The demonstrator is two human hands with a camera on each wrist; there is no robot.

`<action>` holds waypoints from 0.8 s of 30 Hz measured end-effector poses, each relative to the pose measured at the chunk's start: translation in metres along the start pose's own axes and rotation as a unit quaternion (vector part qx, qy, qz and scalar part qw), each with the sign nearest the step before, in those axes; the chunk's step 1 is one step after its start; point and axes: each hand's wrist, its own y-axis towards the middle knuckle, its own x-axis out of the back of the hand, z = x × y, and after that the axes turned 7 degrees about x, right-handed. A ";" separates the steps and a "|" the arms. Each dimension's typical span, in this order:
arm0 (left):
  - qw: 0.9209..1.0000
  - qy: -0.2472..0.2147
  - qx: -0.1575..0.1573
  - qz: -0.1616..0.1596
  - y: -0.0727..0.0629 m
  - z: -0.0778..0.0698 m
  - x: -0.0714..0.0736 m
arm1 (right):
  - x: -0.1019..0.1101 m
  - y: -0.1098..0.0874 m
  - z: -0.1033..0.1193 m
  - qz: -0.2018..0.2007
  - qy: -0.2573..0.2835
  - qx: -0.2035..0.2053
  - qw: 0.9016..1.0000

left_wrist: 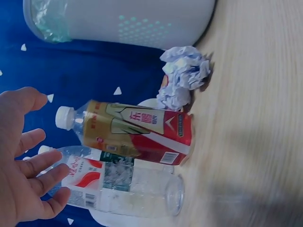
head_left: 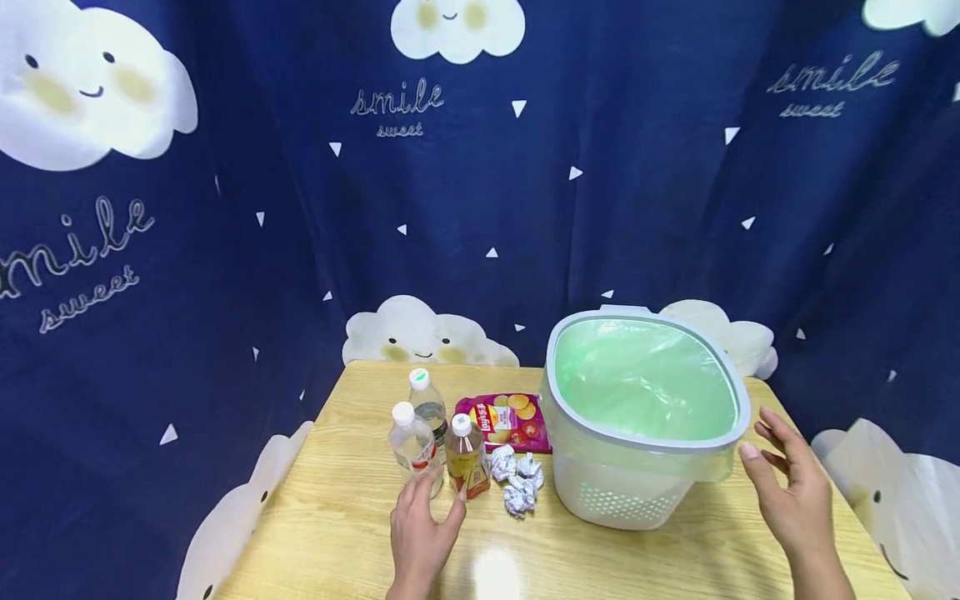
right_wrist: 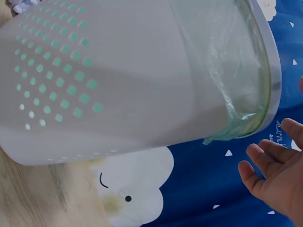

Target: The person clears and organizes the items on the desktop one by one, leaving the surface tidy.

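My left hand [head_left: 423,529] hovers just in front of the bottles, fingers spread and holding nothing. Nearest to it stands a bottle with a gold and red label [left_wrist: 137,130]. Beside that is a clear bottle with a red and white label [head_left: 411,442], and behind it another clear bottle with a dark label [head_left: 429,408]. My right hand [head_left: 795,492] is off the right side of a white trash bin [head_left: 622,492], apart from it, with fingers loosely bent around nothing. A green plastic bag [head_left: 637,375] lines the bin, folded over its rim.
Crumpled paper balls [head_left: 517,483] lie between the gold and red bottle and the bin. A purple Lay's chip bag [head_left: 510,421] lies flat behind them. The wooden table [head_left: 315,517] backs onto a dark blue curtain [head_left: 465,200] with cloud prints.
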 end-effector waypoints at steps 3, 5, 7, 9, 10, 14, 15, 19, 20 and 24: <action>1.000 -0.012 -0.003 0.000 -0.003 0.001 -0.004 | -0.005 0.000 -0.001 0.010 0.005 -0.011 1.000; 1.000 -0.027 -0.005 0.007 -0.003 0.001 -0.007 | -0.008 0.001 -0.002 0.013 0.013 -0.009 1.000; 0.999 -0.045 -0.009 0.018 -0.004 0.001 -0.010 | -0.010 0.002 -0.002 0.016 0.022 -0.006 1.000; 0.998 -0.060 -0.013 0.031 -0.005 0.001 -0.013 | -0.012 0.005 -0.001 0.023 0.026 -0.007 0.999; 0.997 -0.066 -0.016 0.037 -0.005 0.001 -0.015 | -0.013 0.006 -0.001 0.031 0.023 -0.007 0.999; 0.995 -0.078 -0.027 0.056 -0.007 0.002 -0.023 | -0.016 0.013 -0.003 0.065 0.005 -0.007 0.998; 0.994 -0.082 -0.029 0.061 -0.007 0.002 -0.025 | -0.017 0.014 -0.004 0.070 0.001 -0.006 0.998; 0.992 -0.095 -0.036 0.079 -0.009 0.002 -0.031 | -0.022 0.019 -0.007 0.064 0.010 -0.010 0.998; 0.991 -0.098 -0.038 0.083 -0.010 0.002 -0.032 | -0.023 0.020 -0.008 0.062 0.017 -0.012 0.998; 0.989 -0.106 -0.037 0.093 -0.012 0.004 -0.035 | -0.027 0.021 -0.011 0.062 0.029 -0.033 0.997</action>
